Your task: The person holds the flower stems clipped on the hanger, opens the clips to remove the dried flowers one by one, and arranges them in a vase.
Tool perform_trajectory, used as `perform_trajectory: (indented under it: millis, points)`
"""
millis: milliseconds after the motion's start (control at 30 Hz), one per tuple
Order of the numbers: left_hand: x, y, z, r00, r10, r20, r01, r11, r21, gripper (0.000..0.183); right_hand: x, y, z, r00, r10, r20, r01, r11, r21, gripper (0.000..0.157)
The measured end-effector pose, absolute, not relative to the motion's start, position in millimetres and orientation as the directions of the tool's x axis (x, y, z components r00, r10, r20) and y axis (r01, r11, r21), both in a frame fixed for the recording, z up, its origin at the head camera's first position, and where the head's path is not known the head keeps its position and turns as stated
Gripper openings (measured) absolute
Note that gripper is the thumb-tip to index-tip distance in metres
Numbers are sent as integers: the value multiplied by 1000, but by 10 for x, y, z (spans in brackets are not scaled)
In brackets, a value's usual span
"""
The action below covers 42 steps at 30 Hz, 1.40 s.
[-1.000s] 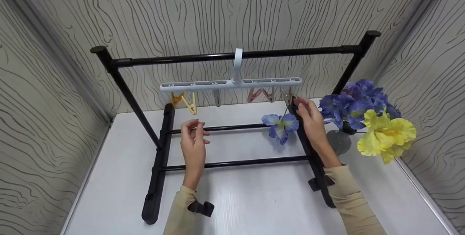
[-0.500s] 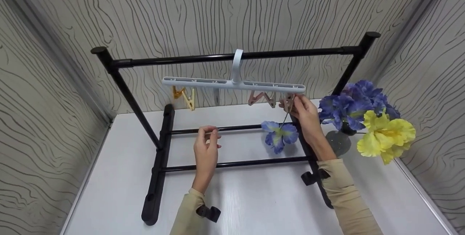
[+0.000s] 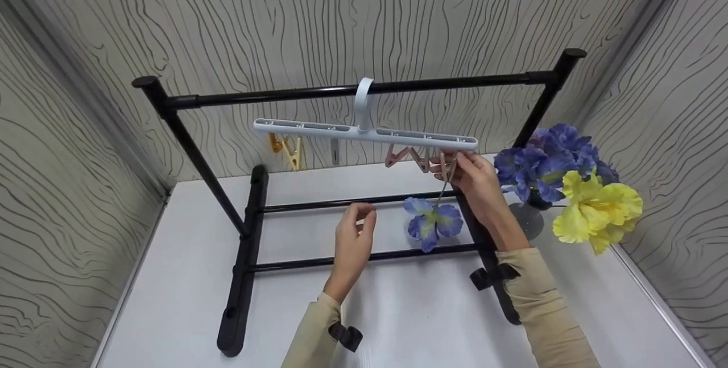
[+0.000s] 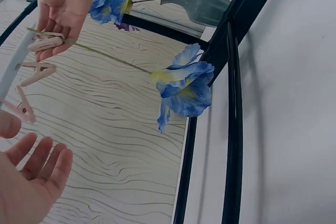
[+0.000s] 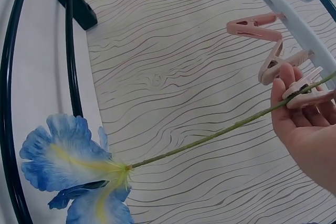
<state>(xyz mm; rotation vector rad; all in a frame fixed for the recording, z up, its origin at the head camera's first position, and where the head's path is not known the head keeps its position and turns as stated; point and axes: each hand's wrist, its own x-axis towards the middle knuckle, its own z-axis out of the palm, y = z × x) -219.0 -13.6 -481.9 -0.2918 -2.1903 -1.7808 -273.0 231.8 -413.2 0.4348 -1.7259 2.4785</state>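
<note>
A blue artificial flower (image 3: 429, 224) hangs head-down below the right end of a light-blue clip hanger (image 3: 318, 131). Its green stem (image 5: 226, 130) runs through a pale pink clothespin (image 5: 310, 94) at that end. My right hand (image 3: 478, 189) has its fingers around this clothespin and the stem; the fingertips are partly hidden behind the clip in the head view. My left hand (image 3: 354, 240), fingers loosely bent and holding nothing, hovers over the rack's lower bars, left of the flower. In the left wrist view its palm (image 4: 31, 182) is turned up.
The hanger hooks over the top bar of a black rack (image 3: 273, 95). More clips hang from it: orange (image 3: 275, 142), yellow (image 3: 294, 154), grey (image 3: 335, 152) and pink ones (image 3: 396, 155). A grey vase (image 4: 202, 4) with blue flowers and a yellow flower (image 3: 597, 209) stands right of the rack.
The right hand has moved left and taken hold of the end clothespin with the stem. The hanger's right end has dipped and the flower sits lower. My left hand has moved right.
</note>
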Motion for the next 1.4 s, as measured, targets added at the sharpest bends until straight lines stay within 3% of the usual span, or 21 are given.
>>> perform_trajectory:
  millis: [367,733,1100,1400]
  points:
    - [-2264,36,-4783,-933,42,358,359,202,911,23,-2684,2333,-4122,-944,-158,290,-191,-455,-870,27]
    - [-2336,371,-4798,-903,253,347,400,204,894,30,-2600,2323,-4057,-938,-217,272,-119,-537,-835,30]
    - [-2308,587,-4870,-889,291,354,412,169,895,21,-2581,2279,-4030,-951,-203,234,-70,-594,-801,35]
    - [-2294,647,-4886,-891,290,348,403,156,902,7,-2595,2296,-4047,-910,-265,317,-75,-648,-758,33]
